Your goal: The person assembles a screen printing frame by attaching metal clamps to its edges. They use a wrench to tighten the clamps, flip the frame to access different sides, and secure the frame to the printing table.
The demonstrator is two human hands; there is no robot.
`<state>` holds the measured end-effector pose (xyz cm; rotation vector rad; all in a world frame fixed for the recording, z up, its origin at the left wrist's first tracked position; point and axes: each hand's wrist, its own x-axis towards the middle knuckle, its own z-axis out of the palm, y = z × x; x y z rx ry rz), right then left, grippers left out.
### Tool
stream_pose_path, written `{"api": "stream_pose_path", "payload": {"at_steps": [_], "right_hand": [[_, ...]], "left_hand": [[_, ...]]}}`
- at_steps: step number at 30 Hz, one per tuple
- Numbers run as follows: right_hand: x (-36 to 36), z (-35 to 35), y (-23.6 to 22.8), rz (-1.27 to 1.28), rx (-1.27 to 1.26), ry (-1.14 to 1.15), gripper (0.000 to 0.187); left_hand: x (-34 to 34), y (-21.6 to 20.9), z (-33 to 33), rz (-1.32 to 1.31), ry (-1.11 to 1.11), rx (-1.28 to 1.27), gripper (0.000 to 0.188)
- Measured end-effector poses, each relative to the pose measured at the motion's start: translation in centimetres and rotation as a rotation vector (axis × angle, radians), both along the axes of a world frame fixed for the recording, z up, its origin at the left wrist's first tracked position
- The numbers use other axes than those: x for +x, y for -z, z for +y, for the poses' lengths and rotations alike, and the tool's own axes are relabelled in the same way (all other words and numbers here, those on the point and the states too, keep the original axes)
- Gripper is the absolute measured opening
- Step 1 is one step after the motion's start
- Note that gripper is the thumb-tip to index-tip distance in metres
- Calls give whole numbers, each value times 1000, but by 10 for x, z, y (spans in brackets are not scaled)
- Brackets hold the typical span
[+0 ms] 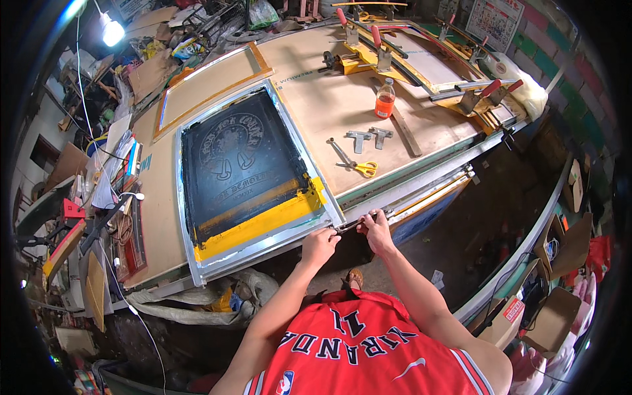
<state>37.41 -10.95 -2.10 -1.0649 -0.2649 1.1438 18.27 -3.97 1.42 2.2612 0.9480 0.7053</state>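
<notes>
A silk-screen frame (334, 209) lies on the wooden table, its dark mesh (217, 178) bearing a faint design. Bright yellow ink or paint (263, 227) covers a band along the mesh's near edge. At the frame's near right corner, both hands are closed on a thin dark rod-like piece (347, 228). My left hand (318, 246) is curled at its left end, close against the frame. My right hand (376, 232) pinches the other end, a little farther right, just off the table edge. The fingers cover much of the piece, so its exact kind does not show.
Yellow-handled scissors (366, 170), metal hinge-like brackets (368, 138) and a bottle of orange liquid (385, 102) sit on the table (309, 105). Behind the screen lies an empty wooden frame (260, 58). Clamps (375, 43) with red handles stand farther back; cluttered tools (125, 191) line the left.
</notes>
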Motion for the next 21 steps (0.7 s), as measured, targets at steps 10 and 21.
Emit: {"api": "stream_pose_path", "payload": {"at_steps": [10, 21], "right_hand": [[3, 9, 24, 217, -65, -60, 6], [1, 4, 45, 371, -70, -61, 5]], "left_hand": [[9, 6, 0, -5, -38, 36, 15], [10, 9, 1, -7, -27, 38, 12]]}}
